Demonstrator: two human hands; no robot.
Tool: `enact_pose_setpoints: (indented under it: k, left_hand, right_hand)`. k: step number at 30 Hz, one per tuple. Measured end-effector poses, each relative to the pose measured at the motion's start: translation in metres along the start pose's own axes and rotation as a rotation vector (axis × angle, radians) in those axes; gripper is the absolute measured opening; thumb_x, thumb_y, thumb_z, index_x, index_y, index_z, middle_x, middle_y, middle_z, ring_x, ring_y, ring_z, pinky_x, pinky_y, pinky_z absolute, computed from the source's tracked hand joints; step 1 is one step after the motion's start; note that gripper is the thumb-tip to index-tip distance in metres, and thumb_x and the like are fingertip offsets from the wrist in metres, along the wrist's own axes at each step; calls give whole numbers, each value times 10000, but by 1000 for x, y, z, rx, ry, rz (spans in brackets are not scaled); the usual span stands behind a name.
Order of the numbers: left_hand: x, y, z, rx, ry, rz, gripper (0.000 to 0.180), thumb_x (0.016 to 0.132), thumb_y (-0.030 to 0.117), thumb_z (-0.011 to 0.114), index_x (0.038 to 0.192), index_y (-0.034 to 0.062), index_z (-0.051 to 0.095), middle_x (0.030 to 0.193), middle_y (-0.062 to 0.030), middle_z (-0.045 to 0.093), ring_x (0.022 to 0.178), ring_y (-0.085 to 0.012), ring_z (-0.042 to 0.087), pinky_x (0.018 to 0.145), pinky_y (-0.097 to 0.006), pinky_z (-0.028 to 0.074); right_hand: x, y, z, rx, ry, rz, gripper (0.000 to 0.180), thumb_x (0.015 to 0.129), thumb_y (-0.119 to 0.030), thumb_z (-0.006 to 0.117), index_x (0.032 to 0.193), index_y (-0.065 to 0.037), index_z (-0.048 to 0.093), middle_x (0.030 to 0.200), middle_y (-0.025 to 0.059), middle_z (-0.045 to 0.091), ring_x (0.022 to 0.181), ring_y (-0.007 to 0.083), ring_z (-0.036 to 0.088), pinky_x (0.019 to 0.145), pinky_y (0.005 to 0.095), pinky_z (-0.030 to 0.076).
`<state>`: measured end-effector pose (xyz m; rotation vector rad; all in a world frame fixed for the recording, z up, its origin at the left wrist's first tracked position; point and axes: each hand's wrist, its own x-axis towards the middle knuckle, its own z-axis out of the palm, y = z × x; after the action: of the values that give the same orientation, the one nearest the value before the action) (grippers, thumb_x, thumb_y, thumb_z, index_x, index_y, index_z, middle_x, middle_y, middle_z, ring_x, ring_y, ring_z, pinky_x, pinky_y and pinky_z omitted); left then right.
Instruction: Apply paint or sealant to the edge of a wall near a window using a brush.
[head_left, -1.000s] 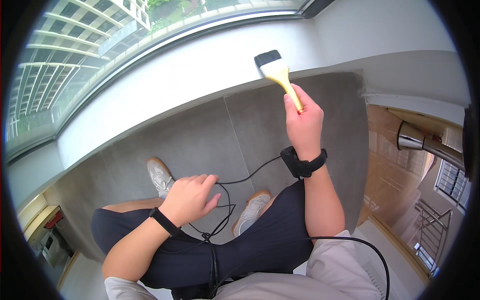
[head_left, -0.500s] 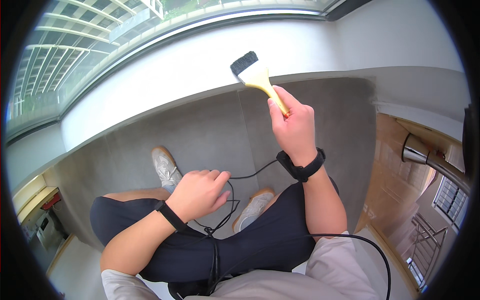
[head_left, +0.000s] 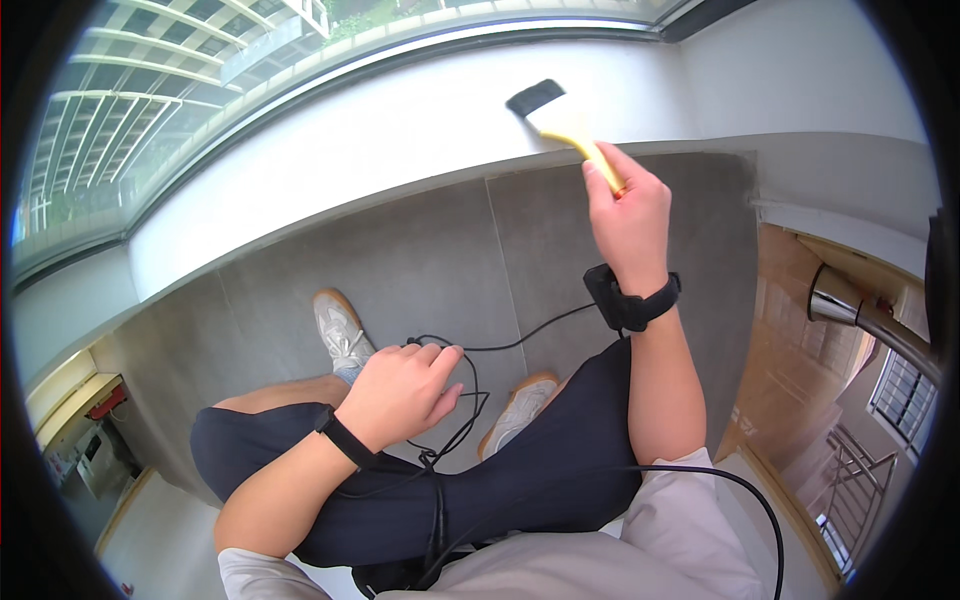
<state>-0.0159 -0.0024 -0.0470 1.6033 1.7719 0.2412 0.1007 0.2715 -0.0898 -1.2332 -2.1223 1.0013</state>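
My right hand (head_left: 633,208) grips a flat paintbrush (head_left: 566,134) by its yellow handle, with the fingers closed round it. The brush has dark bristles and points up and to the left over the white window sill (head_left: 400,115). Whether the bristles touch the sill I cannot tell. My left hand (head_left: 402,390) hovers above my lap, back upward, loosely bent, the thumb apart from the fingers. It appears to hold nothing, though its palm is hidden. A black cable (head_left: 540,330) runs from the device on my right wrist and passes beneath my left hand.
Beyond the sill stands a window (head_left: 180,110). Below it lies grey tiled floor (head_left: 420,260), with my shoes on it. A glossy brown surface (head_left: 790,340) and a metal pipe (head_left: 890,345) are at the right. Shelving (head_left: 75,410) is at the left.
My right hand has carried the brush right and slightly farther away along the sill. My left hand keeps nearly the same place and pose. The whole view has shifted slightly.
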Motion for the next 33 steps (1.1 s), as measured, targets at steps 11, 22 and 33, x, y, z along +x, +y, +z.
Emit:
enact_pose_setpoints:
  k: [11, 22, 33]
  left_hand:
    - [-10, 4, 0, 17, 17, -23, 347, 893, 269, 717, 1142, 55, 603, 816, -92, 652, 729, -288, 671, 685, -405, 535]
    - [-3, 7, 3, 60, 32, 9, 304, 894, 260, 705, 1090, 50, 605, 843, -76, 644, 789, -251, 677, 706, -374, 542]
    - [0, 9, 3, 80, 13, -8, 290, 893, 260, 703, 1064, 46, 607, 856, -78, 644, 792, -256, 681, 720, -380, 548]
  right_hand:
    - [1, -2, 22, -53, -69, -101, 212, 900, -138, 670, 1087, -54, 725, 678, 203, 618, 569, 369, 599, 553, 396, 464]
    - [13, 3, 25, 75, -165, -165, 235, 895, -125, 664, 1095, -13, 713, 750, 231, 633, 603, 369, 591, 596, 360, 478]
    - [27, 23, 17, 128, -158, -107, 280, 903, -106, 689, 1152, 18, 721, 762, 190, 698, 600, 209, 627, 633, 310, 507]
